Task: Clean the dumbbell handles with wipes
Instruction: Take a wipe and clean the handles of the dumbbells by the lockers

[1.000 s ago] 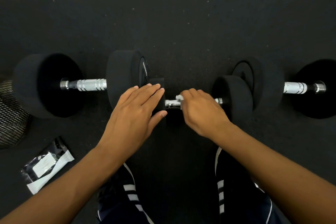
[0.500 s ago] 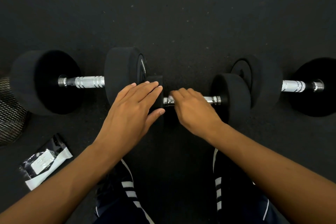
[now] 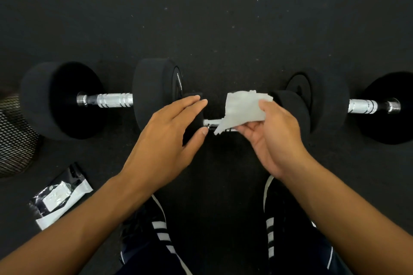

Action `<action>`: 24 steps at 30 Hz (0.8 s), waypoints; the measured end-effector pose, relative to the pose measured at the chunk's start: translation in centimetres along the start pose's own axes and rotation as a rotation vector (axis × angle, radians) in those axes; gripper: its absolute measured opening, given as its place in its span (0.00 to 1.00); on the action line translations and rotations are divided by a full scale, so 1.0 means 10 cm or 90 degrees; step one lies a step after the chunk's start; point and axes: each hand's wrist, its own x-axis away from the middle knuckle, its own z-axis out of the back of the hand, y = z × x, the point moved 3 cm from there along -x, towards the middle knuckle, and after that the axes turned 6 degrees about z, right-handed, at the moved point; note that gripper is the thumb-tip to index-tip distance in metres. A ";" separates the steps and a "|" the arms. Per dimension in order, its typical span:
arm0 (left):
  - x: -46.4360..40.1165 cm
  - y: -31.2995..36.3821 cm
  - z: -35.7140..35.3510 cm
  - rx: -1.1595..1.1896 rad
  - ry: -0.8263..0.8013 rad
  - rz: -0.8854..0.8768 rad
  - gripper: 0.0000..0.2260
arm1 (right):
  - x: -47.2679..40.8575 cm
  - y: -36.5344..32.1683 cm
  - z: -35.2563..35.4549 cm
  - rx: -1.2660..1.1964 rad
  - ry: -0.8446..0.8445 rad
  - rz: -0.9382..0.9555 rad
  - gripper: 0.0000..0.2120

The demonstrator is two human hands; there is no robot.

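On the mat's near middle, your left hand point(image 3: 165, 134) rests flat-fingered on the small dumbbell point(image 3: 288, 109), while your right hand point(image 3: 270, 138) pinches the wipe point(image 3: 242, 108) just above its handle point(image 3: 212, 123). Mid-wipe, seemingly; next, wrap it round again.

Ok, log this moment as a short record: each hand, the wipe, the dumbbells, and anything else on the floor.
left hand: fingers straight, resting on the small dumbbell's left weight
right hand: palm up, pinching the white wipe
wipe: lifted, partly unfolded, over the small dumbbell's chrome handle
large dumbbells: one left, one right, handles bare
wipes packet: on the black mat, lower left
mesh bin: left edge
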 end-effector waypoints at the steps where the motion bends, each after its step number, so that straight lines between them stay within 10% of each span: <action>1: 0.01 0.05 0.03 0.031 0.014 0.000 0.24 | 0.06 0.01 0.01 -0.065 -0.006 -0.048 0.13; 10: 0.09 0.20 -0.04 0.560 -0.142 0.317 0.25 | 0.32 0.09 0.00 -0.127 -0.083 -0.146 0.13; 21: 0.15 0.23 -0.11 0.503 -0.158 0.214 0.36 | 0.36 0.25 0.05 -0.007 -0.100 -0.173 0.12; 24: 0.16 0.23 -0.12 0.501 -0.138 0.233 0.26 | 0.37 0.26 0.08 0.000 -0.120 -0.177 0.12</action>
